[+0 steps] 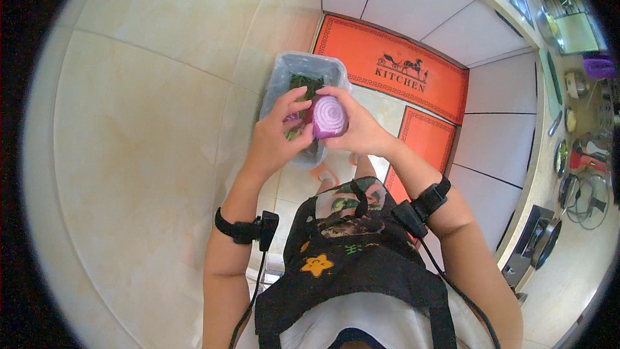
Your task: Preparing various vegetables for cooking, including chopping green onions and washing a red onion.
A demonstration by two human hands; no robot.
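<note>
A cut red onion point(329, 117), its ringed white face turned up, rests in the grip of my right hand point(356, 123). Close on its left is my left hand point(281, 131), fingers curved and apart, the fingertips near the onion's purple skin; whether they touch it I cannot tell. Both hands are above a bin point(286, 65) lined with a translucent plastic bag. Dark green plant scraps point(305, 81) and some purple peel lie inside the bin, partly hidden by my hands.
Two orange kitchen mats point(358, 48) lie along white cabinets point(499, 87). A tiled wall point(145, 106) rises at left. The counter point(557, 281) at right carries a frying pan point(547, 244), a glass lid point(588, 203) and several dishes. My feet stand just behind the bin.
</note>
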